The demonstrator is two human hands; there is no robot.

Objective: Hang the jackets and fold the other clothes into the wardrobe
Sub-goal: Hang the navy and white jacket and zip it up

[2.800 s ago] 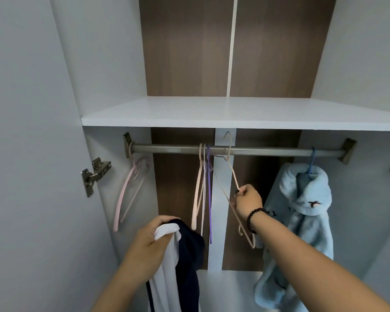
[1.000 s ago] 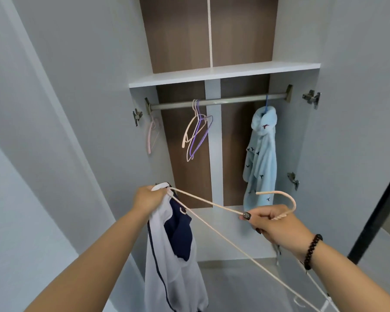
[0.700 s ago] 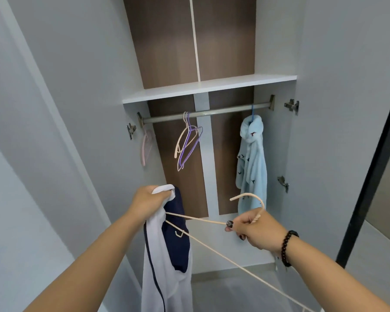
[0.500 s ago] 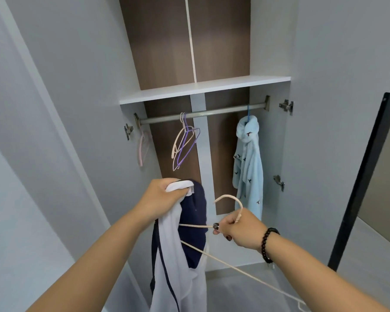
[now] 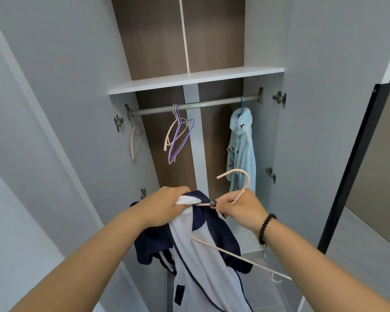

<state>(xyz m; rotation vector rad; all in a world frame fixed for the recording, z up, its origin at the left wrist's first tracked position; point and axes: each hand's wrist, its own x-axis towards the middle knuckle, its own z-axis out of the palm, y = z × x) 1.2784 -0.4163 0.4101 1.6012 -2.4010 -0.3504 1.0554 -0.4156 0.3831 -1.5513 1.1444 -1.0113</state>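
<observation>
both forearms were bare, without sleeves. a black beaded bracelet (image 5: 265,228) circled the right wrist, lower right of centre. the right thumb (image 5: 212,203) wore a dark, patterned nail.

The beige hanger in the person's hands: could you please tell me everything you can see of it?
The beige hanger is thin and looks like plastic-coated wire, with a twisted neck and an open curved hook pointing up and left. The right hand pinches it at the neck, off the rail. One arm runs left into the collar of the navy-and-white jacket, which the left hand grips; the other slants down right across the jacket's front to a small end hook.
</observation>
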